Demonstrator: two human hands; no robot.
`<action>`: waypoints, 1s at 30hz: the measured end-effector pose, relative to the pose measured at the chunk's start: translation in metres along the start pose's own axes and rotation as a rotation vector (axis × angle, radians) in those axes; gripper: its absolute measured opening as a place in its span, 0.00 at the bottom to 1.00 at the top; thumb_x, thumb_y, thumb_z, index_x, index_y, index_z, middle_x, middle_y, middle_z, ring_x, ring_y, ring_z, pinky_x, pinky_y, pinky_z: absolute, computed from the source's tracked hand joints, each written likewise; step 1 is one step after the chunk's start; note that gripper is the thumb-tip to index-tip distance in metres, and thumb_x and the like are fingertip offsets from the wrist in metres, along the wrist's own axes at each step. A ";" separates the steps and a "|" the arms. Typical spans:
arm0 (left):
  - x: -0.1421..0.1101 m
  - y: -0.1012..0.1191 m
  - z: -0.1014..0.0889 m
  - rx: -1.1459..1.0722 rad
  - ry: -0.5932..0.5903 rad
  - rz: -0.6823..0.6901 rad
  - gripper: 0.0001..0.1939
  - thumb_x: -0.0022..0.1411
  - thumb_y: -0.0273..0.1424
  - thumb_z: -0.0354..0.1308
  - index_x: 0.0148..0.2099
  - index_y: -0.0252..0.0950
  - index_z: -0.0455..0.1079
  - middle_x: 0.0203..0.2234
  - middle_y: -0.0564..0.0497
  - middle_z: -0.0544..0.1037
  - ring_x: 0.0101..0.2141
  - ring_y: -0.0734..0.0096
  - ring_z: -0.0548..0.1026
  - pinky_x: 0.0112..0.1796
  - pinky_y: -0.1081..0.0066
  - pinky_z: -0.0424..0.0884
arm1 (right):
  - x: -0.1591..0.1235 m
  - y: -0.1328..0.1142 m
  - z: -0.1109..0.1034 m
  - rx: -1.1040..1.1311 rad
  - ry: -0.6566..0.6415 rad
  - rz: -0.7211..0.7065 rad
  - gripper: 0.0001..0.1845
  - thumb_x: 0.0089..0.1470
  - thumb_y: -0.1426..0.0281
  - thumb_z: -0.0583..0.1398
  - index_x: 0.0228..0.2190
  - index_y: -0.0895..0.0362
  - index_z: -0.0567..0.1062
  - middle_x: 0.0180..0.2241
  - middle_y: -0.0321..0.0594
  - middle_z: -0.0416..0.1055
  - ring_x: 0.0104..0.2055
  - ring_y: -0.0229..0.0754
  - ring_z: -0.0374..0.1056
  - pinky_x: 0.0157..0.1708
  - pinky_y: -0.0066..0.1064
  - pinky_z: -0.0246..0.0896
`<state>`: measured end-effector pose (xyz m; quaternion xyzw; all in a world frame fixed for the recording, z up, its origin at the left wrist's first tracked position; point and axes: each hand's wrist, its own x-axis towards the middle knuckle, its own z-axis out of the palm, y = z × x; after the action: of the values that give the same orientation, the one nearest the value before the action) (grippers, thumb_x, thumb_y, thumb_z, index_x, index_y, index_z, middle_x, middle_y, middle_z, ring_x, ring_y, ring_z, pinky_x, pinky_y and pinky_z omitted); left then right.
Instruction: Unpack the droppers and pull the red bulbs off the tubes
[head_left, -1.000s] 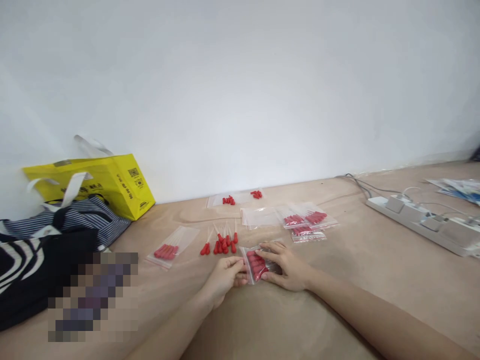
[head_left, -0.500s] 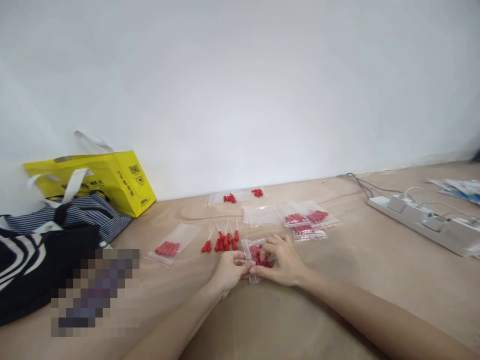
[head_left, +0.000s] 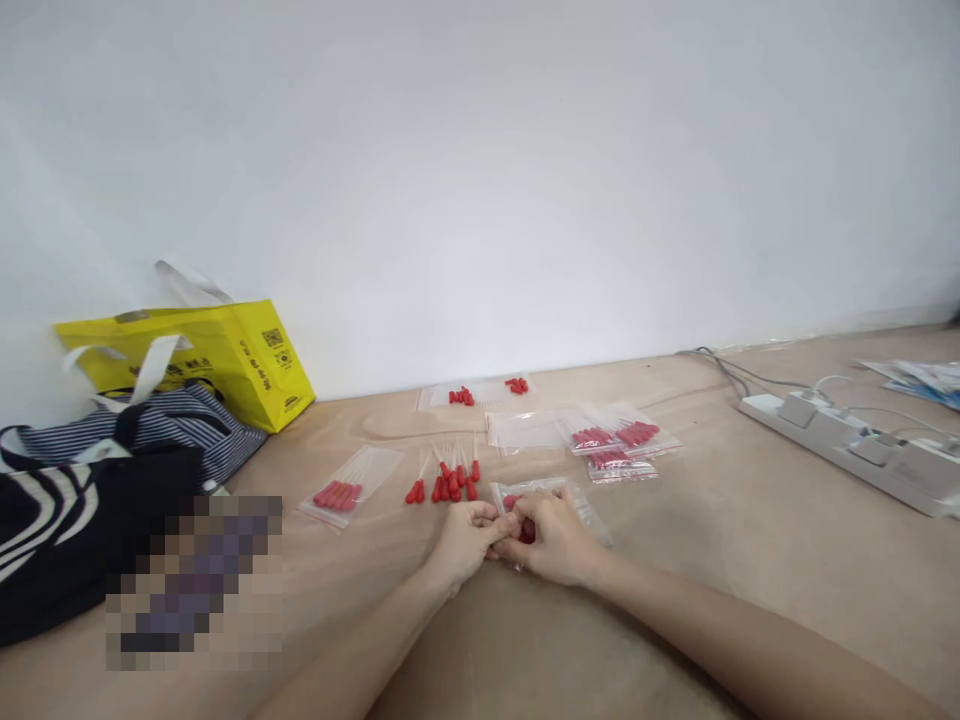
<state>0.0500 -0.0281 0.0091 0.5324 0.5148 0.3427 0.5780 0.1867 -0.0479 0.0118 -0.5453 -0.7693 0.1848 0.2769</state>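
Note:
My left hand [head_left: 474, 537] and my right hand [head_left: 553, 535] meet near the table's front middle, pinching the near edge of a clear zip bag [head_left: 583, 503]. Red rubber bulbs show through the bag, partly covered by my fingers. Just beyond my left hand lies a loose pile of droppers [head_left: 453, 480] with red bulbs and thin clear tubes. A filled bag of droppers [head_left: 341, 492] rests to the left. Behind my right hand, several filled zip bags [head_left: 636, 432] overlap with a flat clear bag [head_left: 517, 432].
Against the wall lies another clear bag with small red bulbs [head_left: 462, 397] on it. A white power strip [head_left: 840, 440] with cables is on the right. At left are a yellow bag [head_left: 259, 365], a striped cloth item [head_left: 172, 425] and a black bag [head_left: 75, 540].
My right hand has shifted its fingers toward the bag's near edge, closer to my left hand. The bag has turned, and more of it shows to the right.

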 end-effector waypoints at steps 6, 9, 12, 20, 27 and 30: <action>0.002 0.003 -0.003 0.023 -0.008 -0.033 0.18 0.40 0.42 0.63 0.26 0.31 0.68 0.18 0.54 0.72 0.20 0.80 0.69 0.25 0.77 0.66 | 0.004 0.013 0.008 0.106 -0.027 0.049 0.13 0.49 0.69 0.55 0.16 0.58 0.67 0.18 0.29 0.65 0.25 0.32 0.58 0.34 0.31 0.41; 0.002 0.005 -0.004 0.039 -0.048 -0.040 0.18 0.43 0.43 0.61 0.28 0.31 0.68 0.20 0.53 0.73 0.21 0.79 0.70 0.25 0.77 0.66 | 0.003 0.015 0.012 0.120 0.014 -0.009 0.11 0.49 0.70 0.55 0.18 0.58 0.66 0.21 0.30 0.65 0.28 0.33 0.59 0.34 0.30 0.41; 0.002 0.004 -0.004 0.081 -0.064 -0.033 0.16 0.45 0.41 0.60 0.26 0.32 0.65 0.17 0.55 0.71 0.19 0.79 0.70 0.23 0.78 0.65 | 0.002 0.014 0.013 0.144 0.031 -0.056 0.10 0.49 0.72 0.54 0.18 0.59 0.65 0.21 0.31 0.65 0.28 0.33 0.59 0.34 0.30 0.42; 0.005 -0.008 -0.001 0.128 -0.028 0.122 0.09 0.48 0.29 0.50 0.21 0.36 0.54 0.16 0.59 0.65 0.20 0.77 0.68 0.25 0.74 0.66 | -0.001 0.012 0.016 0.072 0.072 -0.084 0.09 0.49 0.75 0.51 0.19 0.58 0.63 0.22 0.32 0.65 0.28 0.34 0.58 0.33 0.31 0.42; 0.007 -0.016 0.000 0.258 0.075 0.242 0.07 0.43 0.26 0.49 0.18 0.36 0.53 0.14 0.60 0.57 0.18 0.80 0.57 0.21 0.78 0.54 | -0.004 0.011 0.021 0.006 0.114 -0.121 0.08 0.48 0.77 0.50 0.20 0.58 0.61 0.23 0.34 0.64 0.30 0.36 0.58 0.33 0.30 0.42; 0.006 -0.016 0.001 0.221 0.076 0.245 0.07 0.43 0.27 0.49 0.19 0.36 0.53 0.14 0.60 0.56 0.19 0.80 0.56 0.21 0.78 0.54 | -0.004 0.008 0.018 -0.027 0.101 -0.117 0.07 0.48 0.76 0.50 0.20 0.58 0.62 0.24 0.35 0.65 0.30 0.36 0.59 0.33 0.30 0.42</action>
<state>0.0497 -0.0253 -0.0075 0.6384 0.5019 0.3718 0.4498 0.1821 -0.0488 -0.0077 -0.5116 -0.7874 0.1304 0.3182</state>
